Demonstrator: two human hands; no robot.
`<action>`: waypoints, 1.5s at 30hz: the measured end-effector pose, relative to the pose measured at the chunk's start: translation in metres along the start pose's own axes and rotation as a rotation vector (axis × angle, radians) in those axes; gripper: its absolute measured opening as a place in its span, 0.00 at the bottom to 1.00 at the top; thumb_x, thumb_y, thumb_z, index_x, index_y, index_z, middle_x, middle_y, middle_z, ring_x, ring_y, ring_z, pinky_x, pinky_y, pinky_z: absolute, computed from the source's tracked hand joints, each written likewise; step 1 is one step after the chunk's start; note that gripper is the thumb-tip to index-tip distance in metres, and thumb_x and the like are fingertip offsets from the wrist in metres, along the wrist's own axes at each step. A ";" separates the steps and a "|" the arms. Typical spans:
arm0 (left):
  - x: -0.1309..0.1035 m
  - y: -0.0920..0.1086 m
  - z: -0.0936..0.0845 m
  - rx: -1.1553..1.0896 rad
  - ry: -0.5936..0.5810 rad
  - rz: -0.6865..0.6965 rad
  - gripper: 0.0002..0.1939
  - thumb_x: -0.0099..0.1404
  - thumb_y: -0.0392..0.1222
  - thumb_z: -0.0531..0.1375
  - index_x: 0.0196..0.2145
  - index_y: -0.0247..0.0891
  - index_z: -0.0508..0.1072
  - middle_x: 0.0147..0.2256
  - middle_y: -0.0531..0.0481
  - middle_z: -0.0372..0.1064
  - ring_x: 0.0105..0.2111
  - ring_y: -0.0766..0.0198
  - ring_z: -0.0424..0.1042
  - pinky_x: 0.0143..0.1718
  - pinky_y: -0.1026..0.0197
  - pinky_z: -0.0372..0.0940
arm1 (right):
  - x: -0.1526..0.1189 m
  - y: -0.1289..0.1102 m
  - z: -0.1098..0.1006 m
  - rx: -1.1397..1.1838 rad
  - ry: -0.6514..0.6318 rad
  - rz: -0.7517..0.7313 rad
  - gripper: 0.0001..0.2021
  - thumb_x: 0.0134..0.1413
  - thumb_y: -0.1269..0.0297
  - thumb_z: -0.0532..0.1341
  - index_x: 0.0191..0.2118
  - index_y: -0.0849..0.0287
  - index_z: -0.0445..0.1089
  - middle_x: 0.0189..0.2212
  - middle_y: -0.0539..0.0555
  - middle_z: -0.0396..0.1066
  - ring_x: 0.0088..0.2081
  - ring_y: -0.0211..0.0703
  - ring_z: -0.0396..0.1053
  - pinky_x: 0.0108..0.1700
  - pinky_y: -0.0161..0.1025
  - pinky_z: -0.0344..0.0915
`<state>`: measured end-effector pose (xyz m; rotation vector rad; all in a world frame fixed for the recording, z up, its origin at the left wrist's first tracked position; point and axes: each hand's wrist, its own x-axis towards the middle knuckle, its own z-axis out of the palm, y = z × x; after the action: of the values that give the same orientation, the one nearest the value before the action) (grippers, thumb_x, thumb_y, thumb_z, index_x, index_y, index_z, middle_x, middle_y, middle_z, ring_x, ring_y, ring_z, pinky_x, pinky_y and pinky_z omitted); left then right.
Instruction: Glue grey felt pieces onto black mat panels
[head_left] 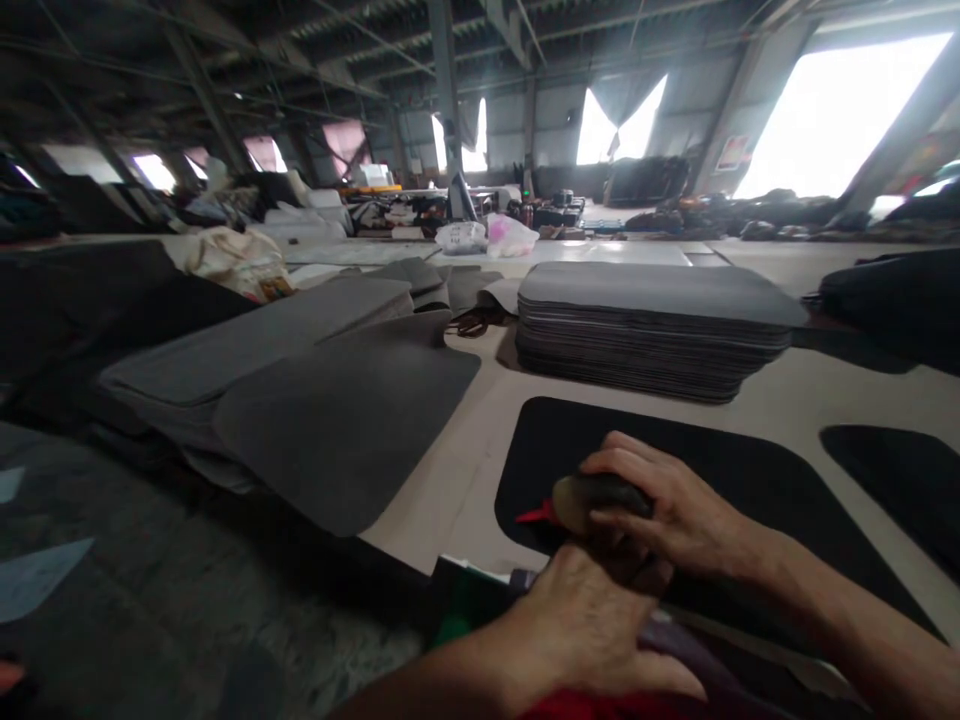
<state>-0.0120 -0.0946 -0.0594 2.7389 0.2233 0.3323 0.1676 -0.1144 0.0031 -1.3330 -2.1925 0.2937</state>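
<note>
My right hand [675,495] is closed around a squeeze bottle [576,503] with a red nozzle [535,514]. The bottle lies nearly level, its nozzle pointing left over a black panel [720,470] with rounded corners that lies flat on the table. Close below the bottle is my left hand [585,620], its fingers curled and mostly hidden. What it grips cannot be made out; dark and purplish material [682,640] shows beside its thumb.
A tall stack of grey sheets [652,340] stands behind the black panel. More grey sheets [352,400] lie to the left, overhanging the table edge. Another black panel [900,480] lies at the right. Plastic bags [510,237] sit farther back on the pale table [450,470].
</note>
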 end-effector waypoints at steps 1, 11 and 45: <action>0.000 0.000 0.000 -0.012 0.002 0.001 0.43 0.66 0.68 0.58 0.69 0.43 0.52 0.69 0.44 0.52 0.68 0.45 0.51 0.65 0.47 0.57 | 0.000 -0.002 -0.001 -0.002 -0.006 -0.014 0.09 0.64 0.62 0.62 0.48 0.56 0.66 0.39 0.53 0.64 0.39 0.43 0.65 0.39 0.39 0.63; 0.001 0.001 -0.003 -0.027 0.022 0.012 0.41 0.66 0.66 0.59 0.68 0.41 0.55 0.69 0.45 0.52 0.70 0.48 0.47 0.70 0.49 0.47 | 0.008 -0.006 -0.006 -0.045 -0.027 -0.125 0.05 0.67 0.64 0.57 0.45 0.57 0.67 0.36 0.54 0.63 0.36 0.43 0.62 0.36 0.39 0.60; -0.001 -0.001 -0.002 0.036 -0.019 0.029 0.44 0.69 0.72 0.44 0.66 0.33 0.59 0.69 0.37 0.52 0.71 0.48 0.43 0.72 0.45 0.39 | 0.026 0.020 -0.008 -0.108 0.021 -0.001 0.07 0.62 0.68 0.61 0.46 0.55 0.66 0.40 0.54 0.65 0.40 0.44 0.66 0.41 0.41 0.63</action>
<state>-0.0140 -0.0934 -0.0582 2.7818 0.1857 0.3131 0.1778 -0.0828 0.0094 -1.3855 -2.2185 0.1621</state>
